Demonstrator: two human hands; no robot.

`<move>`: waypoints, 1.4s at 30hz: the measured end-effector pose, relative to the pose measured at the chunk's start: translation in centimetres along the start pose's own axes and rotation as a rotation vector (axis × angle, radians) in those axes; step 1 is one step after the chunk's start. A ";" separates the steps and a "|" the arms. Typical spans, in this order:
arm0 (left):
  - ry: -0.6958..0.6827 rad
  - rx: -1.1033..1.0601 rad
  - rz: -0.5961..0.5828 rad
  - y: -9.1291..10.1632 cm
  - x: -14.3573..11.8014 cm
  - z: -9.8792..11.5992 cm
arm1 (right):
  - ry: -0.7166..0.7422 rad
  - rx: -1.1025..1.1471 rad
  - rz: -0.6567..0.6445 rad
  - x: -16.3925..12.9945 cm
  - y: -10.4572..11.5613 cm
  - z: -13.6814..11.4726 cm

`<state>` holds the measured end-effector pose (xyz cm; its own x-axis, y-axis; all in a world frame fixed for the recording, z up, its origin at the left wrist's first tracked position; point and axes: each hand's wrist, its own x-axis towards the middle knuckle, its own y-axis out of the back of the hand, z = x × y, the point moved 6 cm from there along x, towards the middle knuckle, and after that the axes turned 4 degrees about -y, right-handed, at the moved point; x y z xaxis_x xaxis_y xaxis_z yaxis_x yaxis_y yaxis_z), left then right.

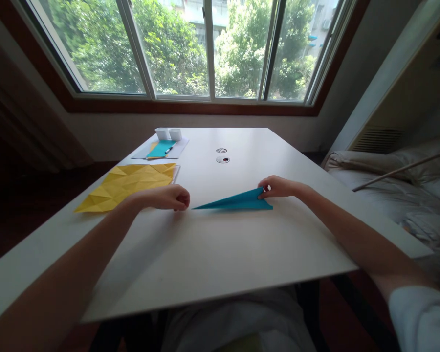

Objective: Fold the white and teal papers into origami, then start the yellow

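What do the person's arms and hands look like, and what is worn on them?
Both forearms are bare, and the left hand and right hand wear no gloves. No watch, ring or bracelet shows. At the right upper arm, a short sleeve of pale, light grey-blue cloth shows. The left arm shows no sleeve in view. The fingers are slim; any nail detail is too small to tell.

Teal folded paper [238, 201], matt and smooth; yellow sheet [126, 184], creased paper; white table [220, 244], smooth, faintly sheened, possibly laminate.
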<state>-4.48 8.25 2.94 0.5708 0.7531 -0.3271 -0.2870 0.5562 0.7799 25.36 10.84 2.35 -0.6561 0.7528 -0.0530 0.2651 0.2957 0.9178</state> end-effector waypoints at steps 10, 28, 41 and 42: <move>0.079 -0.541 0.404 1.8 0.4 -0.7 | 0.114 -0.344 0.582 -1.1 3.1 -1.6; 0.193 -1.225 0.084 -3.6 2.1 2.4 | 0.128 -0.533 0.683 -1.6 3.0 -2.8; 0.227 -1.518 0.268 -5.0 3.1 2.9 | 0.198 -0.622 0.632 -1.9 2.5 -4.8; 0.222 -1.540 0.297 -5.0 3.1 2.9 | 0.203 -0.628 0.635 -1.9 2.5 -4.8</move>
<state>1.00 6.81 -0.39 0.2753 0.8528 -0.4438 -0.9151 0.0910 -0.3927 23.85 7.28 6.60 -0.6455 0.5298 0.5502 0.2245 -0.5569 0.7996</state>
